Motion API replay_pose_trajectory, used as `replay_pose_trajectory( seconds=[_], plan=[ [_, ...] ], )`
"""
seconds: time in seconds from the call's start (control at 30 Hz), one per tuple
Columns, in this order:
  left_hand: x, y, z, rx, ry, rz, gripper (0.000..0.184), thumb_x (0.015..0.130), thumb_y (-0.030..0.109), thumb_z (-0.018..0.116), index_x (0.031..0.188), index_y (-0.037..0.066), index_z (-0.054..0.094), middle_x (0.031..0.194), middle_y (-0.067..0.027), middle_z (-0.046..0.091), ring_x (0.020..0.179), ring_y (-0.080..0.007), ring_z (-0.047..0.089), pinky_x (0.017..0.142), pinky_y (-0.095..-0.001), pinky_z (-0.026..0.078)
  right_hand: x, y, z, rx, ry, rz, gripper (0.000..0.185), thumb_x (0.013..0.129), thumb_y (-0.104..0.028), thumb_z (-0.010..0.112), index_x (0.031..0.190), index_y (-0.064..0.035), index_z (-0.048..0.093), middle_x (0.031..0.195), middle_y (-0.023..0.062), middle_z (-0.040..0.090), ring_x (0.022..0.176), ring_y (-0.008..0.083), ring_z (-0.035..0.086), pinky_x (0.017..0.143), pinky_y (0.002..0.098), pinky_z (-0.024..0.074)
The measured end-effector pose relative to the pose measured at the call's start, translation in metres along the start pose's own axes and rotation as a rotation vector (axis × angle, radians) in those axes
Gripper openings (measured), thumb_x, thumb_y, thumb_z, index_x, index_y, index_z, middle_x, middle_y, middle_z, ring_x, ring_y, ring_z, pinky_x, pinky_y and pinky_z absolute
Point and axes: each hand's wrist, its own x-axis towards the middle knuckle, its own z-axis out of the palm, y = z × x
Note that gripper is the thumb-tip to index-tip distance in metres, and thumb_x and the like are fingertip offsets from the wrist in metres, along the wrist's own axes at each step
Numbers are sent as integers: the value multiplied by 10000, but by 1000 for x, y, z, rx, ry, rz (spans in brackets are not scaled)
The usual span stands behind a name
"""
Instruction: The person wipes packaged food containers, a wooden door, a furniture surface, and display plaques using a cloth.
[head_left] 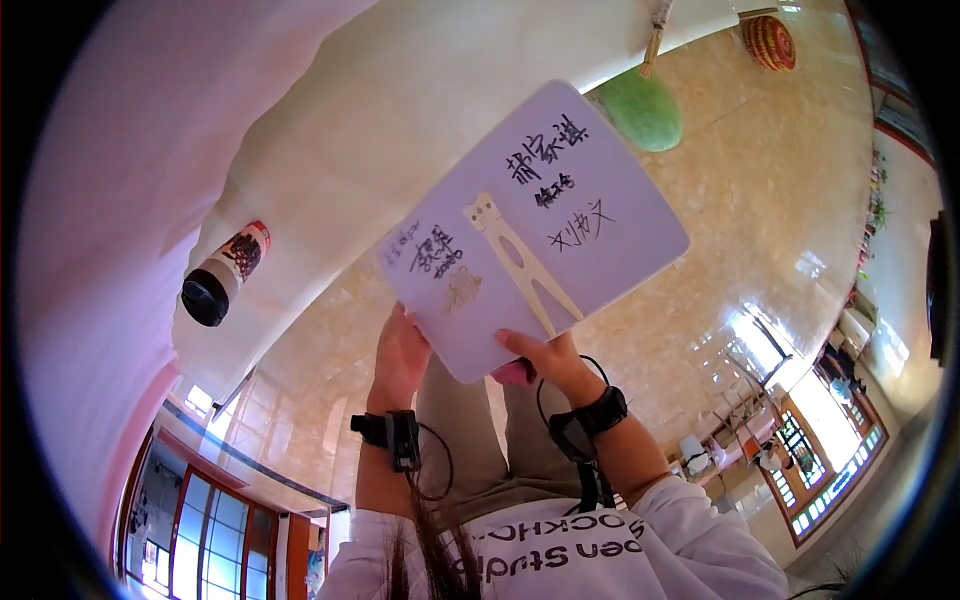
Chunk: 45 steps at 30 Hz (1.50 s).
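Observation:
A flat lilac board [620, 190] with rounded corners and black handwriting is held up above my lap, tilted. A cream cat-shaped strip [515, 260] lies across its face. My right hand [545, 358] grips the board's lower edge, thumb on the front, near the strip's feet. At the lower left edge, my left hand [402, 352] holds the board from the side, its fingers partly hidden behind it. Both wrists wear black straps with small devices and cables.
A bottle with a black cap [228, 272] lies on the pale cloth-covered surface [330, 130] at the left. Beyond the board are a green round object [645, 110], a brush [654, 45] and a red woven basket [769, 43]. Shiny tiled floor [740, 200] surrounds my legs.

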Motion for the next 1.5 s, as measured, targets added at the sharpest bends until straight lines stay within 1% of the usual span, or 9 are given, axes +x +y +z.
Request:
replay_pose_trajectory(
  seconds=[0.2, 0.27, 0.47, 0.67, 0.97, 1.1, 1.17, 1.33, 1.5],
  plan=[
    [-30, 31, 64, 795, -229, 367, 918, 585, 334, 697, 1276, 51, 164, 1299, -116, 219, 1196, -263, 226, 942, -399, 206, -2, 18, 1, -234, 128, 365, 374, 716, -104, 574, 1045, 13, 440, 872, 108, 543, 757, 208, 531, 663, 328, 431],
    [-41, 26, 96, 944, -342, 428, 954, 561, 330, 710, 1278, 46, 149, 1303, -126, 204, 1197, -275, 222, 947, -403, 198, -3, 39, 6, -962, 170, -323, 483, 677, -126, 586, 1126, -88, 413, 954, 110, 512, 710, 230, 556, 582, 310, 451],
    [-29, -5, 103, 1275, 44, 816, 810, 631, 161, 637, 1242, -29, 140, 1250, -222, 233, 1136, -345, 308, 907, -376, 306, -2, 22, 48, -924, -19, -150, 614, 625, -160, 615, 1186, -153, 365, 935, 101, 502, 789, 260, 529, 622, 349, 444],
    [-40, 10, 53, 302, 156, 324, 650, 597, -108, 403, 1210, 8, 220, 1136, -153, 389, 1046, -281, 414, 893, -359, 341, -11, -2, 52, -1074, -104, -229, 675, 595, -138, 665, 1191, -81, 354, 1016, 168, 489, 879, 304, 508, 701, 335, 423],
    [-46, 16, 4, -296, 45, 66, 631, 478, 45, 384, 1105, 63, 445, 912, -85, 542, 916, -259, 495, 833, -421, 387, 3, -17, 18, 318, 368, -214, 534, 696, -170, 598, 1141, -6, 352, 1070, 147, 441, 1028, 246, 414, 863, 298, 326],
    [-49, -3, -2, -199, 0, -6, 578, 459, 69, 420, 1032, 72, 489, 593, -25, 520, 712, -215, 534, 777, -394, 421, 19, -32, 32, -443, 373, -523, 556, 639, -128, 601, 1139, -39, 374, 1051, 135, 442, 1040, 263, 393, 893, 362, 290],
    [-43, -11, -10, -306, -185, -13, 586, 465, 48, 417, 1048, 57, 474, 784, -71, 527, 816, -260, 513, 787, -394, 418, 23, -48, 45, -1070, 146, -591, 563, 622, -129, 564, 1152, -93, 378, 1044, 115, 436, 1048, 274, 381, 918, 422, 237],
    [-37, -10, -17, -359, -306, -14, 599, 461, 28, 418, 1058, 42, 463, 972, -116, 533, 915, -304, 494, 790, -392, 417, 6, -32, 102, -884, -390, -863, 565, 564, -170, 576, 1110, -124, 438, 1028, 91, 450, 1060, 268, 360, 930, 445, 201],
    [-33, -3, -15, -324, -290, -42, 606, 448, 30, 423, 1052, 42, 467, 968, -114, 534, 909, -302, 496, 782, -390, 420, 59, -65, 91, -1043, -165, -868, 527, 571, -164, 566, 1083, -115, 453, 1041, 96, 449, 1034, 246, 385, 934, 446, 207]
  ],
)
